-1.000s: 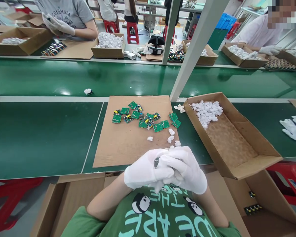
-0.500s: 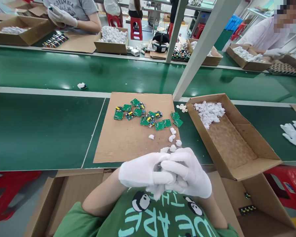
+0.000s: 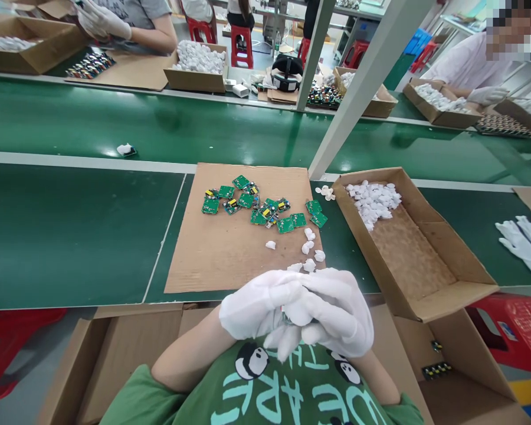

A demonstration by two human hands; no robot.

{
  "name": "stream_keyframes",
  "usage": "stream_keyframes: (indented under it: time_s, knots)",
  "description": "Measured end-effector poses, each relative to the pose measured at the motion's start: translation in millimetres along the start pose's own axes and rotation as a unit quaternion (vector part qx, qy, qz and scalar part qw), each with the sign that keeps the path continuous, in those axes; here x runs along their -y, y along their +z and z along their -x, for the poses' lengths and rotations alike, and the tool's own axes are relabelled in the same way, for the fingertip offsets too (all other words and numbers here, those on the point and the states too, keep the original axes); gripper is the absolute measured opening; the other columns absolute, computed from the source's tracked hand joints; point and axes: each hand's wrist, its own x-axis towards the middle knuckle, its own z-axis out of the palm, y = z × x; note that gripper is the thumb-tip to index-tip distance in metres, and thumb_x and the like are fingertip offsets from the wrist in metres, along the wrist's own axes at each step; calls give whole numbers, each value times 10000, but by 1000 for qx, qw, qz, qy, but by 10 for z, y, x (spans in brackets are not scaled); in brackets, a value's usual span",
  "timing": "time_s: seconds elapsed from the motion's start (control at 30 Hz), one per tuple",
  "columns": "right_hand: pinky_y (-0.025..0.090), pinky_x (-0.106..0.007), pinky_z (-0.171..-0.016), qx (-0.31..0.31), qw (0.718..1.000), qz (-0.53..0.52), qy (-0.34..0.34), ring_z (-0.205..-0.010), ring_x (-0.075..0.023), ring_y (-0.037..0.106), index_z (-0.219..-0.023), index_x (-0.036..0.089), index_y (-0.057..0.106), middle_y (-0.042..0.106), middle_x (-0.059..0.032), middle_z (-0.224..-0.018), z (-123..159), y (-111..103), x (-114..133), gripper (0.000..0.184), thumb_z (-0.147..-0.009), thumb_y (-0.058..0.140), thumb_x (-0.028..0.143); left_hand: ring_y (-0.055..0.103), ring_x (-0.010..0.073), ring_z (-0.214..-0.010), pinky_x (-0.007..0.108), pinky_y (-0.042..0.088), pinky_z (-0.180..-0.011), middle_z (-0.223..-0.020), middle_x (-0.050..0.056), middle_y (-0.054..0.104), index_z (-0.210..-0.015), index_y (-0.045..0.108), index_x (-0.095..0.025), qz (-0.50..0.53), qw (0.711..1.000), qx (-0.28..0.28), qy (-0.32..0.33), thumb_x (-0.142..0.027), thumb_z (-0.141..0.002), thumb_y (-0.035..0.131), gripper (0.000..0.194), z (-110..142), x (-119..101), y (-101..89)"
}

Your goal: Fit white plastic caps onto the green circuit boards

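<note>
My left hand point(image 3: 259, 304) and my right hand point(image 3: 343, 313), both in white gloves, meet in front of my chest with fingers closed together. Between them a sliver of a small green circuit board point(image 3: 285, 316) shows at the left hand's fingers. Against it lies a smooth white piece point(image 3: 298, 313), pressed by the right hand's fingers; the gloves hide most of both. Just beyond the hands, loose white pieces point(image 3: 308, 265) lie at the near right of a cardboard sheet point(image 3: 216, 254). Several green circuit boards point(image 3: 285, 225) are scattered farther back on that sheet.
An open cardboard box point(image 3: 418, 260) with white pieces point(image 3: 374, 200) stands to the right, past it white gloves point(image 3: 522, 245). A slanted metal post point(image 3: 358, 85) rises behind the sheet. Across the green conveyor belt point(image 3: 230, 130), co-workers sit by boxes. A larger box point(image 3: 473, 366) is below.
My hands have shifted slightly and the fingers have closed in, with a smooth white piece now showing between them. The small board with white on the belt has travelled left.
</note>
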Motion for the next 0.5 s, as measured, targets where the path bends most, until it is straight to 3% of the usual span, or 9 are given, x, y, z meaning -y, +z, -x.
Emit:
stream_keyframes:
  time_s: [0.1,0.27,0.37,0.5]
  knots:
    - [609,-389,-681,-50,998,1,-36,-776,-208,681,-1361,326,457,689,-85,-1088,-36,39,15,401,-971,538,376,416,67,-263,185,241,-245,-503,48,601,-624,598,-106,-5,1000,-11,7,-590,-898,523,562,-18,4,13]
    - [551,-369,-589,-63,997,24,-39,-616,-177,593,-1314,356,534,680,-67,-975,-89,80,22,324,-992,498,360,348,52,-263,182,204,-272,-423,-19,498,-688,613,-119,-74,995,-73,-11,-583,-911,515,524,-37,-43,73]
    - [523,-322,-539,-82,995,-3,-54,-630,-161,586,-1390,292,463,654,-63,-957,-98,78,0,397,-999,498,351,426,71,-312,200,250,-288,-537,33,583,-703,646,-104,-66,996,-53,-10,-580,-890,510,529,-42,-70,96]
    - [551,-359,-658,-54,997,44,-41,-799,-207,609,-1370,204,501,632,-79,-947,-75,18,-14,436,-1007,456,440,510,88,-464,206,380,-404,-711,53,658,-812,710,-115,-147,988,-40,-12,-377,-753,660,273,-53,-121,143]
